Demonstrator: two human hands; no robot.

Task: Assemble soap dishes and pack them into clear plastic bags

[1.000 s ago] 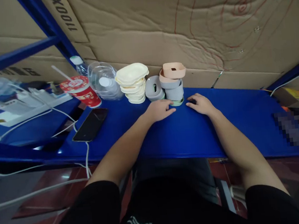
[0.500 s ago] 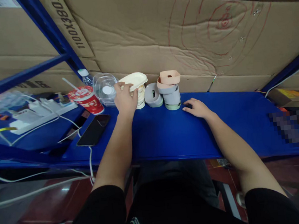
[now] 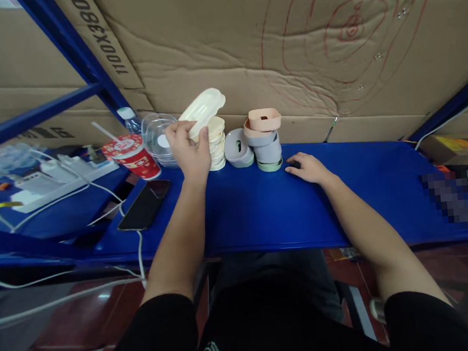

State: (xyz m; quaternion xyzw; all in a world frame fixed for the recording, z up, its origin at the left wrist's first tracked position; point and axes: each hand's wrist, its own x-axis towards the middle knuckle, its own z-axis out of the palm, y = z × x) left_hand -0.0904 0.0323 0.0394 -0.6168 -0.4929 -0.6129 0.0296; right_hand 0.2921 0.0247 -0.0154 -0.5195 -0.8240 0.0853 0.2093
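My left hand grips a cream plastic lid by its near edge and holds it tilted up above the stack of cream lids. My right hand lies flat on the blue table, fingers spread, holding nothing, right of a stack of grey, pink and green dishes. A single grey dish lies between the two stacks.
A clear plastic bowl, a red paper cup with a straw and a water bottle stand at the back left. A black phone on a white cable lies at the table's left. Cardboard walls the back.
My left hand went from the table by the dish stack over to the cream stack, took the top lid and lifted it up at a tilt. My right hand stayed put.
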